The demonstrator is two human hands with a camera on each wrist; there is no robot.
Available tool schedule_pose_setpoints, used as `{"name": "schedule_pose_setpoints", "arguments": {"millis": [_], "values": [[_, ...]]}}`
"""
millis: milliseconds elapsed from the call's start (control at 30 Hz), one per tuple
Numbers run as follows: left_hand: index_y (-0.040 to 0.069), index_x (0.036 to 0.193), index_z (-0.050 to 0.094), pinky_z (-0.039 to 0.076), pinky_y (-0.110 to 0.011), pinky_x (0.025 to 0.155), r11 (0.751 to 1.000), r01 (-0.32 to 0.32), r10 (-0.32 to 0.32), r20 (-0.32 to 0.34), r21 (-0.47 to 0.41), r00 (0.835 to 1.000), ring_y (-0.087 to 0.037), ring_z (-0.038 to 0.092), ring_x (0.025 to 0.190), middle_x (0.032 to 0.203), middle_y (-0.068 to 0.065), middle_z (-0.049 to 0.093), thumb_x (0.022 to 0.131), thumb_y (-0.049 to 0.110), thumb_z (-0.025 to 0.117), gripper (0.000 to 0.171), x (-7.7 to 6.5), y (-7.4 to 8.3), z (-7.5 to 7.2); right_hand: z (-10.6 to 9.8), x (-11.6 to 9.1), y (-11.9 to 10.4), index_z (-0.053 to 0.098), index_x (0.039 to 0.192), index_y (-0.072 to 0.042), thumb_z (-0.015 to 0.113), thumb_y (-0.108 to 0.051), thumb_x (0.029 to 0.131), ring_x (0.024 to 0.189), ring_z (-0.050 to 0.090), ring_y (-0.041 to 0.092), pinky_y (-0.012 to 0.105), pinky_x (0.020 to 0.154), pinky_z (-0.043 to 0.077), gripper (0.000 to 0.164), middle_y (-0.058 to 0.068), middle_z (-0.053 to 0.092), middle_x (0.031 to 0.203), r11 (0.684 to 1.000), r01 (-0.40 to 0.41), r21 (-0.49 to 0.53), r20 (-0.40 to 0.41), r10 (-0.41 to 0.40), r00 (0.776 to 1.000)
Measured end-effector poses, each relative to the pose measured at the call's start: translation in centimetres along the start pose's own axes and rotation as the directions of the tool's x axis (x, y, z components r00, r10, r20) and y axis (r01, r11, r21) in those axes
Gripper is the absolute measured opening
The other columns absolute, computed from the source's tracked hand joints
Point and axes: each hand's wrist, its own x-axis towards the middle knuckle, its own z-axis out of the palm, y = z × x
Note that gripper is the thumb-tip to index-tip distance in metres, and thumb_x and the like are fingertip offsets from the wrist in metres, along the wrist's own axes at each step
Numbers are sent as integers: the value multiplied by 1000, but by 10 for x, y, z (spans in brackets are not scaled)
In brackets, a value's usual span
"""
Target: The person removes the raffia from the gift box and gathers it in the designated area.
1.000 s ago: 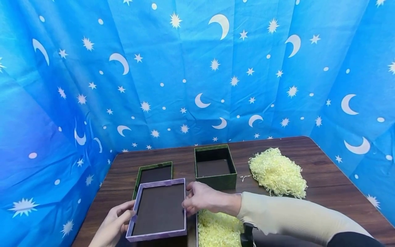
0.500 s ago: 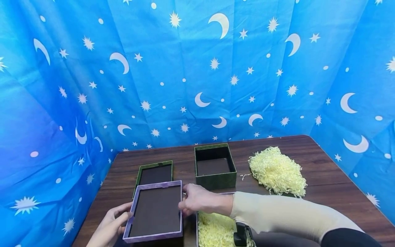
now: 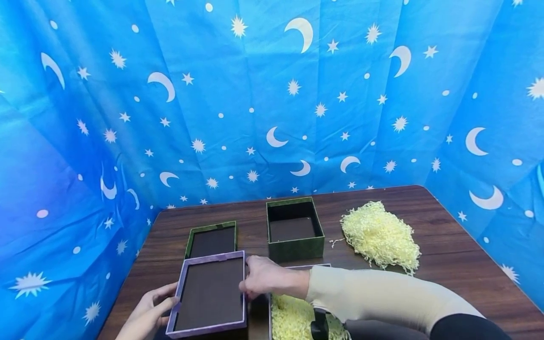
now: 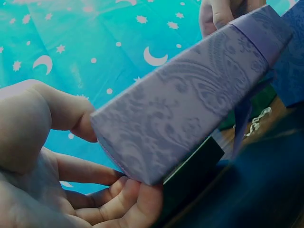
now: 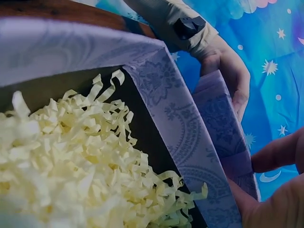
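Observation:
A purple patterned box lid [image 3: 210, 293] is held between both hands, its dark hollow side facing up. My left hand [image 3: 146, 309] grips its left edge, thumb on the rim and fingers beneath, as the left wrist view shows. On the opposite edge, my right hand [image 3: 269, 277] pinches the side, near a ribbon band [image 5: 237, 164] around the lid. Just right of the lid stands a matching purple box [image 5: 175, 118], filled with pale yellow shredded paper [image 5: 95, 161]. The right forearm crosses over this box and hides part of it in the head view.
Behind the purple lid lies a green lid [image 3: 212, 238], partly covered by it. An open green box [image 3: 296, 248] stands at the back middle. A loose heap of yellow shredded paper [image 3: 378, 233] sits at the back right of the wooden table [image 3: 450, 255]. Blue curtains [image 3: 255, 94] surround it.
Both hands have shifted the purple lid a little to the left and slightly nearer. More of the shredded paper's box rim shows behind the right forearm.

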Motion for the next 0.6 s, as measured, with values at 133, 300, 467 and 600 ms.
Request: {"name": "schedule_pose_setpoints", "arguments": {"millis": [133,300,467,600], "values": [[-19,146,18,57,-49,85,999,19,-18,-39,33,999,-25,61,107,129,-22,55,100,18,50,67,0,-3,-2,4,2,-2,52,87,1,70,4,71,51,68,20,25,59,57,24,7,61,66,996,-7,-94,-25,4,1000],[-19,145,19,57,-49,86,998,22,-20,-34,61,999,-27,63,106,128,-23,56,99,16,51,66,0,-4,-7,7,5,-6,52,85,-2,72,1,72,49,67,16,23,64,57,24,4,61,62,985,-8,-173,-17,5,1000],[-20,145,20,57,-49,85,995,29,-27,-20,94,999,-30,66,105,128,-26,56,98,18,55,69,-1,-7,-11,11,8,-7,56,74,-7,74,-6,73,47,66,11,20,68,54,18,-1,63,52,956,2,-293,-6,-4,1000],[-20,144,22,58,-49,83,991,38,-37,-12,128,999,-30,66,105,128,-29,55,97,19,57,71,0,-9,-13,12,9,-6,58,64,-9,73,-6,72,46,65,10,17,61,51,17,-3,62,49,946,19,-323,9,-17,1000]]}}
